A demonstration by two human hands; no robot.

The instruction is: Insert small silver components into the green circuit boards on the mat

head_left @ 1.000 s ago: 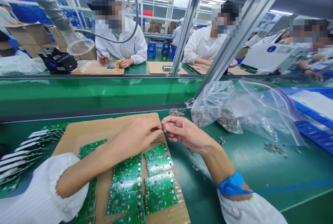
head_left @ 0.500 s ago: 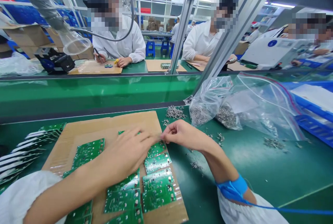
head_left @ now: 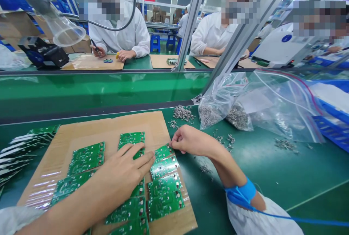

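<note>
Green circuit boards (head_left: 164, 206) lie in columns on a sheet of cardboard (head_left: 100, 127). My left hand (head_left: 127, 169) rests over the middle column, fingers apart and stretched out, covering parts of several boards. Its fingertips reach toward the top board (head_left: 163, 152) of the right column. At that board's right corner, my right hand (head_left: 188, 141) is closed in a pinch; whatever sits between its fingertips is too small or hidden to make out. A blue band (head_left: 242, 193) with a cord circles my right wrist. Behind that hand is a pile of small metal parts (head_left: 183, 113).
Clear plastic bags (head_left: 240, 118) of metal parts stand at the back right, beside a blue tray (head_left: 331, 129). More loose parts (head_left: 286, 144) lie on the green table. Stacked boards (head_left: 23, 147) lean at left. A metal post (head_left: 240, 35) rises behind; co-workers sit across.
My left hand has drawn back left and down from the right hand, uncovering the top boards. The right hand stays pinched at the board's corner. The view has tilted slightly downward.
</note>
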